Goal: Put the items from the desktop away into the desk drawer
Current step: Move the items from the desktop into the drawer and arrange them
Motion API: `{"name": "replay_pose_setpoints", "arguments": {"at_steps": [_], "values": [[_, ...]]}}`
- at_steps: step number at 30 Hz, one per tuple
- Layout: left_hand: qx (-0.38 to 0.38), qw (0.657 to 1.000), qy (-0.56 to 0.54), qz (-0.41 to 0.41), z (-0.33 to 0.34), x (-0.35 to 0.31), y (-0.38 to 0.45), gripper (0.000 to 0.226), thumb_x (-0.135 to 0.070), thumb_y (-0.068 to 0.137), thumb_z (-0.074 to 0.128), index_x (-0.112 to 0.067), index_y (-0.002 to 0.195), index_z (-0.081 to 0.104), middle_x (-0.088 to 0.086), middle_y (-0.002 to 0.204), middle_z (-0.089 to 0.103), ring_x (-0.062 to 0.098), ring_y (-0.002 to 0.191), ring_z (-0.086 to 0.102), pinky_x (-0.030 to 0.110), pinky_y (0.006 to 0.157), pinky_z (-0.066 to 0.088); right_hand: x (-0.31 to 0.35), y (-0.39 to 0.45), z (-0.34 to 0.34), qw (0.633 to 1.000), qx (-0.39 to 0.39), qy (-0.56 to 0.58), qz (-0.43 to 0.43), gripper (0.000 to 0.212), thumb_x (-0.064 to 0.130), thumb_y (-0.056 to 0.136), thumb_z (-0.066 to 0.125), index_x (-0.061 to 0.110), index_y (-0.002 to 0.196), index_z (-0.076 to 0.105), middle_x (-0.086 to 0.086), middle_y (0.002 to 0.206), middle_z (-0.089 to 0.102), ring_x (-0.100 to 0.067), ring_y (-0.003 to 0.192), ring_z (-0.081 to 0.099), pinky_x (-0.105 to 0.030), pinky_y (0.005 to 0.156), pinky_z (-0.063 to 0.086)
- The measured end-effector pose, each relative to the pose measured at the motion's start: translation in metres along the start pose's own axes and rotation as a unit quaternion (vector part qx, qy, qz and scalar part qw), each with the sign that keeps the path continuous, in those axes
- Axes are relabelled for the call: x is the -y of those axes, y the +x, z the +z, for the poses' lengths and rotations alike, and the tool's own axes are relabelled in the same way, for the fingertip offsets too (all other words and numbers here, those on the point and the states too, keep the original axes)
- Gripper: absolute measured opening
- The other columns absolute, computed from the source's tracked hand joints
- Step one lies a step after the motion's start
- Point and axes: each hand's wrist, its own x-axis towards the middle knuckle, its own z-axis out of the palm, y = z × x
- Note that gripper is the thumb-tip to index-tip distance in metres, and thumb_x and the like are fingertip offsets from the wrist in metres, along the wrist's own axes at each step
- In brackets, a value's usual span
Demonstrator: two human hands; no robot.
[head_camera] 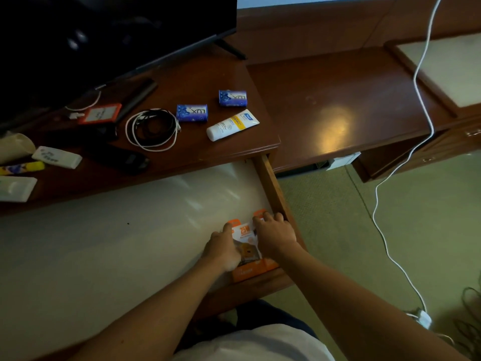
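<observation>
Resting in the open white-lined wooden drawer's (270, 183) near right corner, the flat orange-and-clear plastic packet (247, 246) — judged light, thin, flexible — is pinned at both side edges by left hand (223, 250) and right hand (274, 234), each grip narrow on it.

You've got orange packs (250, 246) in white-lined drawer (130, 230), blue soaps (192, 113), white-yellow tube (231, 125), reddish-brown desk (208, 147).

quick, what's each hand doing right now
Left hand: closed on the orange packet in the drawer.
Right hand: fingers laid on the same packet's far right corner; a grasp cannot be told.
</observation>
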Motion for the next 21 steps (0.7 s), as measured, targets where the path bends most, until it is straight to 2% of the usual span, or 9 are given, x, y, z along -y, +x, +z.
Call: {"name": "replay_pose_setpoints", "arguments": {"at_steps": [2, 4, 7, 10, 12, 16, 19, 21], "values": [[-0.017, 0.997, 0.070, 0.011, -0.021, -0.013, -0.003, 0.065, -0.032, 0.085, 0.067, -0.030, 0.141, 0.036, 0.010, 0.124, 0.050, 0.032, 0.107, 0.060, 0.037, 0.082, 0.053, 0.003, 0.002, -0.011, 0.999, -0.041, 0.030, -0.005, 0.056, 0.025, 0.090, 0.063, 0.017, 0.142, 0.043, -0.010, 0.144, 0.045, -0.037, 0.128, 0.043, -0.048, 0.100, 0.046], [-0.090, 0.991, 0.094, 0.038, -0.051, -0.033, -0.001, 0.054, -0.032, 0.091, 0.062, -0.022, 0.139, 0.040, 0.011, 0.130, 0.050, 0.032, 0.111, 0.058, 0.039, 0.085, 0.053, 0.005, 0.011, -0.033, 0.991, -0.110, 0.076, -0.019, 0.049, 0.017, 0.090, 0.057, 0.017, 0.138, 0.047, -0.009, 0.139, 0.049, -0.034, 0.127, 0.047, -0.045, 0.100, 0.047], [-0.205, 0.970, 0.075, 0.103, -0.106, -0.064, 0.016, 0.047, -0.027, 0.095, 0.058, -0.016, 0.139, 0.046, 0.012, 0.135, 0.052, 0.031, 0.118, 0.055, 0.041, 0.092, 0.050, 0.007, 0.037, -0.082, 0.967, -0.203, 0.152, -0.031, 0.040, 0.012, 0.086, 0.053, 0.013, 0.126, 0.055, -0.011, 0.134, 0.055, -0.036, 0.129, 0.046, -0.045, 0.097, 0.047], [-0.287, 0.944, 0.054, 0.155, -0.162, -0.087, 0.045, 0.037, -0.020, 0.094, 0.056, -0.013, 0.131, 0.055, 0.013, 0.127, 0.057, 0.032, 0.116, 0.056, 0.042, 0.092, 0.049, 0.008, 0.071, -0.137, 0.951, -0.251, 0.173, -0.045, 0.037, 0.015, 0.086, 0.056, 0.011, 0.123, 0.057, -0.011, 0.127, 0.058, -0.038, 0.116, 0.051, -0.046, 0.089, 0.049], [-0.320, 0.930, 0.076, 0.162, -0.192, -0.094, 0.069, 0.035, -0.015, 0.093, 0.056, -0.013, 0.128, 0.058, 0.012, 0.126, 0.059, 0.033, 0.114, 0.057, 0.043, 0.090, 0.049, 0.008, 0.096, -0.169, 0.949, -0.264, 0.166, -0.056, 0.039, 0.018, 0.088, 0.057, 0.012, 0.126, 0.057, -0.011, 0.128, 0.059, -0.037, 0.116, 0.051, -0.046, 0.088, 0.048], [-0.307, 0.927, 0.170, 0.133, -0.236, -0.091, 0.114, 0.052, -0.012, 0.090, 0.063, -0.018, 0.139, 0.050, 0.007, 0.141, 0.050, 0.032, 0.124, 0.048, 0.047, 0.097, 0.048, 0.008, 0.150, -0.212, 0.948, -0.273, 0.149, -0.066, 0.048, 0.014, 0.088, 0.060, 0.013, 0.136, 0.052, -0.011, 0.134, 0.056, -0.032, 0.119, 0.049, -0.046, 0.094, 0.049], [-0.264, 0.920, 0.273, 0.096, -0.259, -0.087, 0.140, 0.075, -0.013, 0.085, 0.070, -0.020, 0.151, 0.035, 0.006, 0.153, 0.037, 0.032, 0.135, 0.039, 0.047, 0.109, 0.038, 0.009, 0.185, -0.231, 0.951, -0.270, 0.126, -0.080, 0.058, 0.015, 0.087, 0.063, 0.016, 0.142, 0.047, -0.009, 0.139, 0.052, -0.033, 0.124, 0.047, -0.047, 0.098, 0.047], [-0.225, 0.919, 0.314, 0.074, -0.271, -0.087, 0.152, 0.079, -0.016, 0.085, 0.071, -0.020, 0.153, 0.031, 0.008, 0.156, 0.033, 0.032, 0.138, 0.035, 0.046, 0.113, 0.032, 0.011, 0.206, -0.243, 0.961, -0.243, 0.101, -0.082, 0.065, 0.017, 0.085, 0.065, 0.016, 0.146, 0.042, -0.010, 0.142, 0.048, -0.037, 0.129, 0.043, -0.051, 0.101, 0.042]]}}
